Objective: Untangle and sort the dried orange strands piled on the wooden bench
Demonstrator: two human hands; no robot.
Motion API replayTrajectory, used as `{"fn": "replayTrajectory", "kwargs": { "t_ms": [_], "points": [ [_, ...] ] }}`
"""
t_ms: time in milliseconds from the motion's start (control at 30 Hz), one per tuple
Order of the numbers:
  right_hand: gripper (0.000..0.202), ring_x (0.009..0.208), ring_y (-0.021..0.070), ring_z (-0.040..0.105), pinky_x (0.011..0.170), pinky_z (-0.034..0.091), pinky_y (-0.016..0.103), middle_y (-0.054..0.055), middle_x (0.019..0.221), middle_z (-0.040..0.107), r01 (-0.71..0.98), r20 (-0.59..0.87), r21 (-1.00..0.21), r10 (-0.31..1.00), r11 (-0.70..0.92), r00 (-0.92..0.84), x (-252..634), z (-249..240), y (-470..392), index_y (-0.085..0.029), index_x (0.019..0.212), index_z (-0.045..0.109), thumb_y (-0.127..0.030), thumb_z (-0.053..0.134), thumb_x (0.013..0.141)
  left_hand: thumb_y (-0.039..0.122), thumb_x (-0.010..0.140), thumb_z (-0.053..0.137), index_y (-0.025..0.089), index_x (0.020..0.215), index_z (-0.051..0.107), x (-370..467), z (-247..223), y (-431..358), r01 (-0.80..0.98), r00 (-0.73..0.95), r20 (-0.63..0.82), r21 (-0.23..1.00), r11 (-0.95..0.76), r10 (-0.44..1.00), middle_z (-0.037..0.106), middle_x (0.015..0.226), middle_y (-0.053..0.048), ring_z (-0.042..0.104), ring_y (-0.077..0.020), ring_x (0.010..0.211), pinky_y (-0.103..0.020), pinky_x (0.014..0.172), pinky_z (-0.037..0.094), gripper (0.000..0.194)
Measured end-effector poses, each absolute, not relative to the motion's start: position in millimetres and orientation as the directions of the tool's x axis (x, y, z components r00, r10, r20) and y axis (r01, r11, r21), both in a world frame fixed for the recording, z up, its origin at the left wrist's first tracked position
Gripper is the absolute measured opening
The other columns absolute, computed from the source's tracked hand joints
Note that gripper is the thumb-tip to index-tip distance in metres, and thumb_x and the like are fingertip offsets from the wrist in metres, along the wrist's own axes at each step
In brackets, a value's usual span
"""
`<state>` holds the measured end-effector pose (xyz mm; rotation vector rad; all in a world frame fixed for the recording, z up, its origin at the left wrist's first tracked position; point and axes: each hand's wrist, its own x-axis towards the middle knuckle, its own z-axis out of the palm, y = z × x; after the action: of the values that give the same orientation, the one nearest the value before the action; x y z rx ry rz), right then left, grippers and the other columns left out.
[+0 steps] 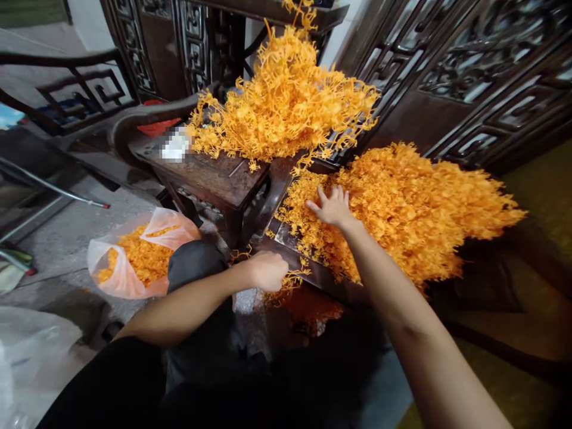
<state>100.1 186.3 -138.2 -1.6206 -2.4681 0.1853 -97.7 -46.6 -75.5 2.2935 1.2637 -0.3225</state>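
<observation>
My left hand [269,271] is closed in a fist above my knee, with thin orange strands of a bunch of spidery plastic pieces [292,280] poking out below it. My right hand [334,207] reaches to the near left edge of a big pile of orange spidery pieces [402,208], its fingers spread and touching the pile. The pile covers most of a dark wooden seat [286,235]. Whatever lies under my right palm is hidden.
Another tall heap of orange pieces [290,101] stands on a dark wooden side table [210,176]. On the floor at left sits a pink plastic bag [102,262] partly filled with orange pieces. Carved wooden chair backs [469,77] rise behind. Clear plastic sheeting [36,351] lies lower left.
</observation>
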Motion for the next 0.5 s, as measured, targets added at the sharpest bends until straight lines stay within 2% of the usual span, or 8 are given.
{"fn": "replayTrajectory", "kwargs": {
  "t_ms": [67,100,133,233,267,333,400,500],
  "points": [
    [0.097,0.16,0.0449,0.014,0.125,0.019,0.065,0.027,0.172,0.014,0.866,0.173,-0.298,0.915,0.402,-0.365,112,-130,183,-0.009,0.161,0.04,-0.078,0.042,0.093,0.021,0.087,0.058,0.009,0.095,0.083,-99,-78,-46,0.836,0.549,-0.439,0.305,-0.457,0.711,0.079,0.093,-0.024,0.079,-0.0351,0.09,-0.038,0.073,0.06,0.028],
    [0.095,0.161,0.0415,0.015,0.126,0.023,0.062,0.025,0.173,0.012,0.841,0.258,-0.332,0.899,0.426,-0.354,118,-123,178,-0.01,0.162,0.038,-0.076,0.043,0.094,0.022,0.088,0.058,0.01,0.095,0.083,-100,-78,-45,0.833,0.554,-0.446,0.304,-0.463,0.703,0.079,0.093,-0.024,0.079,-0.0353,0.09,-0.038,0.074,0.06,0.028],
    [0.09,0.16,0.0384,0.021,0.125,0.027,0.059,0.023,0.173,0.017,0.815,0.351,-0.357,0.874,0.456,-0.336,125,-115,172,-0.012,0.161,0.039,-0.074,0.044,0.095,0.023,0.09,0.058,0.01,0.095,0.083,-100,-79,-45,0.831,0.557,-0.455,0.303,-0.467,0.695,0.079,0.094,-0.024,0.079,-0.0356,0.091,-0.038,0.074,0.061,0.029],
    [0.067,0.141,0.0351,0.052,0.12,0.04,0.055,0.022,0.15,0.055,0.771,0.537,-0.4,0.808,0.496,-0.241,143,-97,152,-0.013,0.146,0.06,-0.06,0.051,0.099,0.026,0.092,0.058,0.012,0.095,0.083,-97,-83,-43,0.831,0.555,-0.493,0.296,-0.471,0.67,0.079,0.095,-0.024,0.079,-0.0369,0.094,-0.041,0.077,0.061,0.029],
    [0.06,0.132,0.0352,0.059,0.117,0.043,0.054,0.022,0.139,0.064,0.783,0.541,-0.4,0.812,0.476,-0.218,147,-94,148,-0.011,0.138,0.066,-0.055,0.052,0.099,0.026,0.092,0.058,0.012,0.095,0.083,-95,-85,-43,0.832,0.553,-0.506,0.291,-0.473,0.662,0.079,0.095,-0.025,0.078,-0.0372,0.094,-0.041,0.077,0.061,0.029],
    [0.051,0.123,0.036,0.065,0.115,0.047,0.054,0.024,0.128,0.07,0.811,0.489,-0.385,0.843,0.44,-0.225,151,-93,143,-0.006,0.129,0.072,-0.044,0.054,0.099,0.025,0.091,0.058,0.012,0.095,0.082,-91,-89,-43,0.828,0.556,-0.52,0.274,-0.49,0.648,0.078,0.095,-0.025,0.078,-0.0377,0.095,-0.043,0.078,0.061,0.028],
    [0.05,0.134,0.0393,0.059,0.118,0.043,0.058,0.025,0.139,0.065,0.818,0.398,-0.347,0.862,0.459,-0.314,152,-93,142,-0.005,0.133,0.069,-0.037,0.057,0.097,0.025,0.091,0.058,0.01,0.096,0.082,-86,-94,-44,0.81,0.576,-0.513,0.256,-0.527,0.636,0.078,0.095,-0.025,0.078,-0.0373,0.095,-0.043,0.08,0.061,0.028],
    [0.056,0.154,0.0457,0.034,0.123,0.028,0.07,0.019,0.16,0.048,0.797,0.309,-0.283,0.837,0.533,-0.451,154,-84,140,-0.009,0.144,0.062,-0.036,0.062,0.094,0.024,0.092,0.057,0.009,0.097,0.081,-80,-97,-46,0.78,0.611,-0.485,0.239,-0.578,0.625,0.078,0.096,-0.024,0.078,-0.0356,0.096,-0.04,0.08,0.06,0.029]
  ]
}}
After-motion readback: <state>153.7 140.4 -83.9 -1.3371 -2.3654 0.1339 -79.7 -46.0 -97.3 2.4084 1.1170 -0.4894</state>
